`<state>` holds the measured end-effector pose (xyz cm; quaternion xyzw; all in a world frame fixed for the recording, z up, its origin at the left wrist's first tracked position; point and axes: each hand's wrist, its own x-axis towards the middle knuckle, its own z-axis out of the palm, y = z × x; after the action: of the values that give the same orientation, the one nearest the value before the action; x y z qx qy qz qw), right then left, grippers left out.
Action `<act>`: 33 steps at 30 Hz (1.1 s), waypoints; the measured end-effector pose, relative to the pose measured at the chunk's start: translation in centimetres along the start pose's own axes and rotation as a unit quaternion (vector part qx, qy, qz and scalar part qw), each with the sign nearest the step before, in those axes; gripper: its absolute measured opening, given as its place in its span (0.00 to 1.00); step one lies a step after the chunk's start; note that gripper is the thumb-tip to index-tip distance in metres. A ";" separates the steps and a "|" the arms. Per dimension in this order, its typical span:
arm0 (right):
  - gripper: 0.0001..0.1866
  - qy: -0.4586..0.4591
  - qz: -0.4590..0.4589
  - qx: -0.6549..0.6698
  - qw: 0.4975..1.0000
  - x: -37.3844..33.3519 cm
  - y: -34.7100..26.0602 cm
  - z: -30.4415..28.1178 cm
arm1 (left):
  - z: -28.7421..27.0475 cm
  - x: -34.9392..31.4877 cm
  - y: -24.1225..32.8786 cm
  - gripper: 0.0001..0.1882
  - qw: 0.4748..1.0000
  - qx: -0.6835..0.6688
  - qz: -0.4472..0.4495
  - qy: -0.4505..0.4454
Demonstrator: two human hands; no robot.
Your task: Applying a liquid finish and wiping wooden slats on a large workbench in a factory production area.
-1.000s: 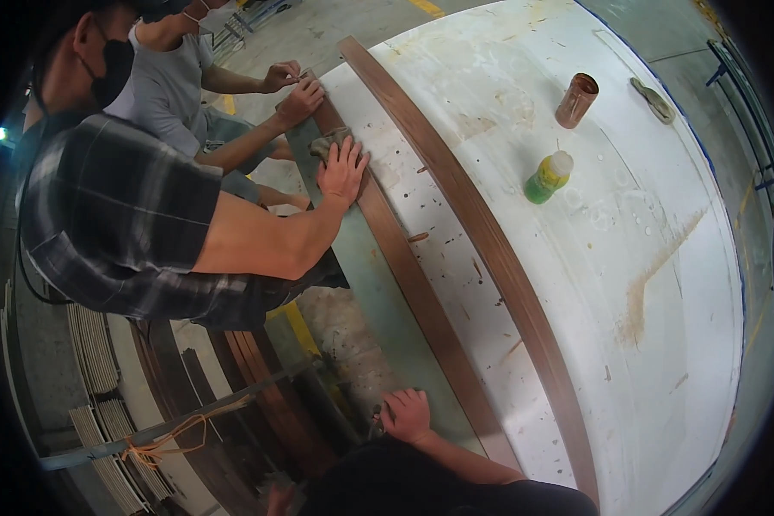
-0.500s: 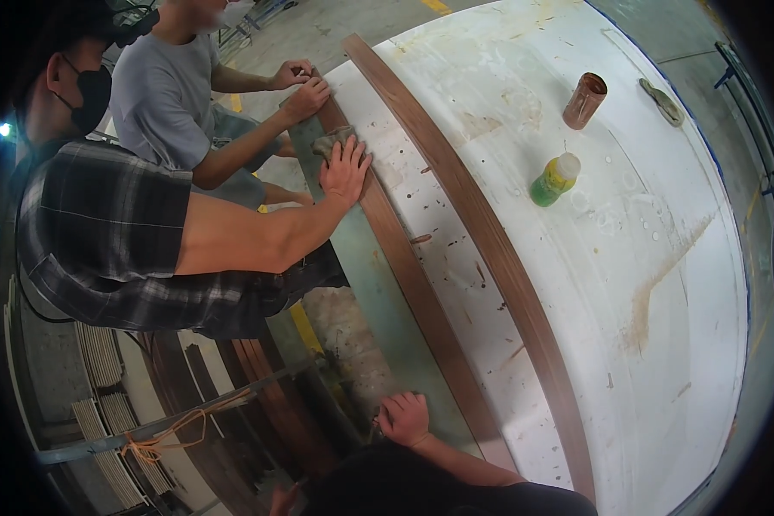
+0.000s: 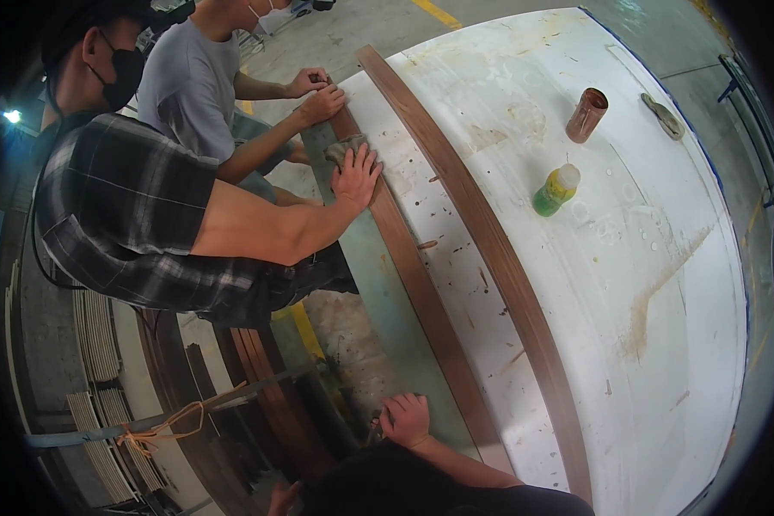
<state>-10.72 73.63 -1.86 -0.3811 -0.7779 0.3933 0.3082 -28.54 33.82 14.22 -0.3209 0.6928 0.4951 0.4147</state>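
Wood strip [image 3: 421, 284], long, thin and dark brown, lies along the edge of the white tabletop [image 3: 628, 258]; it looks light but springy, best held flat at several points. The person's hand [image 3: 404, 420] curls its fingers over the near edge below it.

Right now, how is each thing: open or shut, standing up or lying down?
Green-yellow bottle: standing upright, cap on.
Brown tube: standing, top open.
Long wooden strip: lying flat along the white table.
Rag: crumpled under a co-worker's hand.
Right hand: fingers curled at the table's edge.
Orange cord: knotted.
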 end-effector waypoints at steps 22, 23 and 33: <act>0.13 0.007 -0.016 -0.010 1.000 -0.5 0.4 0.3 | 1.6 -0.9 -0.7 0.39 0.986 0.162 -0.022 0.011; 0.13 0.005 -0.018 -0.007 1.000 -0.5 0.3 0.4 | -0.2 0.0 -1.3 0.39 0.987 0.159 -0.020 0.014; 0.12 0.014 -0.021 -0.023 0.999 -0.7 0.1 0.6 | -5.1 10.4 -3.5 0.37 0.935 0.348 -0.039 0.061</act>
<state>-10.78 72.91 -2.35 -0.3767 -0.7901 0.3637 0.3186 -31.54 27.54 4.33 -0.2127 0.8327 0.1865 0.4761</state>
